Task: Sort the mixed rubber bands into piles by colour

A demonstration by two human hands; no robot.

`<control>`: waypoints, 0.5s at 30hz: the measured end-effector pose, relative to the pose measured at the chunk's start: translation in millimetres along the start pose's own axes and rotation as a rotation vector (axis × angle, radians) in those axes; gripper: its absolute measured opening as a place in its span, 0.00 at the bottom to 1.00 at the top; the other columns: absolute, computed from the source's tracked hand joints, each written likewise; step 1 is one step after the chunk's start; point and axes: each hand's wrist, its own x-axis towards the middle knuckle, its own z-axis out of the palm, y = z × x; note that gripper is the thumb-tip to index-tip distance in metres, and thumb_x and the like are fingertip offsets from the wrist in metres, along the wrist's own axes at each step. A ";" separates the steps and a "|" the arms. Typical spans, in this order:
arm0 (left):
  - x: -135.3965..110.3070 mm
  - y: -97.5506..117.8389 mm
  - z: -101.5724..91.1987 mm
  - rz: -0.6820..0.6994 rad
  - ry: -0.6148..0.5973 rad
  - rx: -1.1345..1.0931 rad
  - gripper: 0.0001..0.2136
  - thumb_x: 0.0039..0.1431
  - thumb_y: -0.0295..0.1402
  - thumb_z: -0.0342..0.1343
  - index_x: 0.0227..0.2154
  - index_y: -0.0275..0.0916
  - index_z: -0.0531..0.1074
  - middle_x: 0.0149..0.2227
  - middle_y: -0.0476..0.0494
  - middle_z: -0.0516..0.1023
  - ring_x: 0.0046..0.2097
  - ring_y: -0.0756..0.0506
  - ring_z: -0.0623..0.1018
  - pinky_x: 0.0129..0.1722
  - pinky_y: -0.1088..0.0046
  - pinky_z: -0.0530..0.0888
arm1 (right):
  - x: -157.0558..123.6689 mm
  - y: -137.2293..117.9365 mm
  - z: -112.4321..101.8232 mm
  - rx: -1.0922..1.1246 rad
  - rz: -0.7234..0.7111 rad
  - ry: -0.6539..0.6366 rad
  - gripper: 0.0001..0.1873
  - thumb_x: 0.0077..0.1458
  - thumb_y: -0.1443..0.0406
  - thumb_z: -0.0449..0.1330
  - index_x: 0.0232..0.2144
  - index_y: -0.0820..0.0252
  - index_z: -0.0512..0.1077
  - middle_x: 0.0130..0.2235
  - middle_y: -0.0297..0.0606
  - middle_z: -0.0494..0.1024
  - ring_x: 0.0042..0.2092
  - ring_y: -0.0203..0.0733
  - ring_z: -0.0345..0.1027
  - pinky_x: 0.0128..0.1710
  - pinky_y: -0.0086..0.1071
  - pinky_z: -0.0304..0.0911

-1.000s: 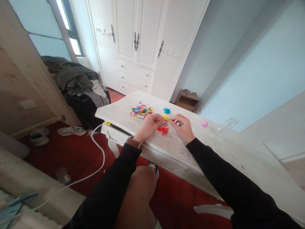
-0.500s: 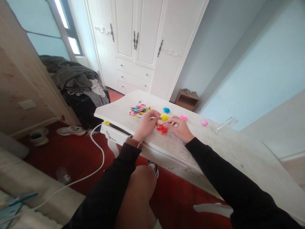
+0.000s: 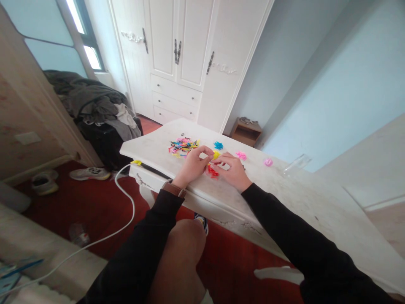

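Observation:
My left hand [image 3: 198, 164] is closed in a pinch above the near edge of the white table [image 3: 268, 194]. My right hand [image 3: 233, 169], pinched too, has its fingertips close against those of the left. What they hold, if anything, is too small to make out. Just below the fingertips lies a heap of small red pieces [image 3: 213, 171], perhaps little hair bands. A yellow heap [image 3: 216, 155] shows partly behind the fingers. Beyond my left hand spreads a mixed pile of small coloured pieces [image 3: 183, 145], some loop-shaped.
Farther back sit a blue heap [image 3: 218, 145], a pink heap [image 3: 241, 155] and a pinkish-purple one [image 3: 268, 162]. A clear glass [image 3: 297, 164] lies on its side to the right. A white cable [image 3: 133, 202] with a yellow end hangs by the table's left corner.
My right hand has moved left, bringing its fingertips up to my left hand's and covering more of the red heap. The camera view has shifted slightly.

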 end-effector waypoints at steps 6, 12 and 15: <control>-1.2 2.6 1.6 -0.001 -0.067 -0.034 0.07 0.60 0.35 0.61 0.34 0.38 0.70 0.23 0.54 0.71 0.17 0.54 0.70 0.17 0.79 0.62 | 1.4 -8.6 5.2 -0.017 -0.038 0.001 0.07 0.59 0.68 0.64 0.29 0.55 0.80 0.32 0.36 0.80 0.39 0.43 0.73 0.43 0.39 0.67; -0.4 4.0 0.6 -0.026 -0.083 -0.121 0.10 0.67 0.40 0.52 0.35 0.39 0.69 0.18 0.55 0.68 0.17 0.52 0.70 0.17 0.79 0.65 | -1.2 0.5 2.4 0.025 0.068 0.140 0.06 0.59 0.65 0.64 0.30 0.56 0.79 0.31 0.35 0.77 0.33 0.40 0.69 0.34 0.35 0.64; -0.9 5.1 0.1 -0.044 -0.095 -0.128 0.07 0.62 0.36 0.56 0.33 0.38 0.69 0.19 0.54 0.69 0.18 0.53 0.72 0.19 0.79 0.66 | -2.1 5.3 1.8 0.039 0.112 0.174 0.07 0.60 0.63 0.63 0.30 0.56 0.79 0.30 0.34 0.78 0.32 0.39 0.69 0.34 0.34 0.64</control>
